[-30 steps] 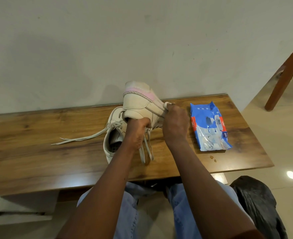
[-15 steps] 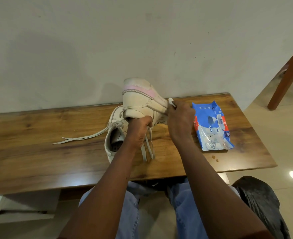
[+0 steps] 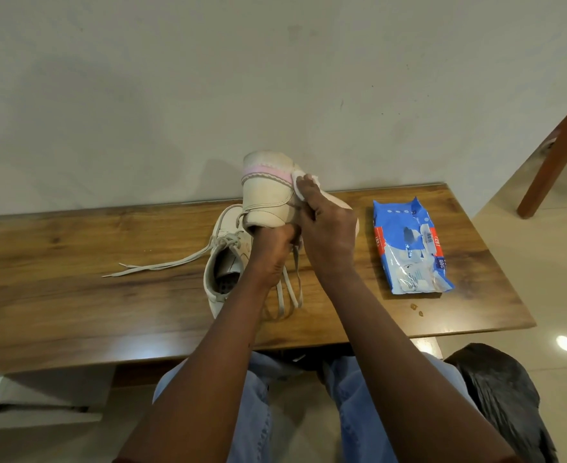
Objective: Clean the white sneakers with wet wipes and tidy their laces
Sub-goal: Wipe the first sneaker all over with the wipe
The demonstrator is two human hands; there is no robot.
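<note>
The left hand [image 3: 272,248] holds a sneaker [image 3: 267,195] up over the desk [image 3: 58,262]; the right hand [image 3: 325,235] presses a wipe [image 3: 298,182] to its heel. The second sneaker [image 3: 223,262] lies left of it, the pack [image 3: 409,245] to its right.

Bare forearms with no sleeves, watch or rings, ending in the left hand [image 3: 273,248] and right hand [image 3: 329,236]. Light blue denim jeans [image 3: 359,406] cover both legs.

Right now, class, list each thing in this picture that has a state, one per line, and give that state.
Raised white sneaker with pink heel band: lifted off the table, heel up, laces hanging loose.
Second white sneaker: lying on the wooden table, laces untied and trailing left.
White wet wipe: pressed against the raised sneaker's side.
Blue wet-wipe packet: lying flat, crumpled.
Left hand: gripping the raised sneaker from below.
Right hand: holding the wipe.
</note>
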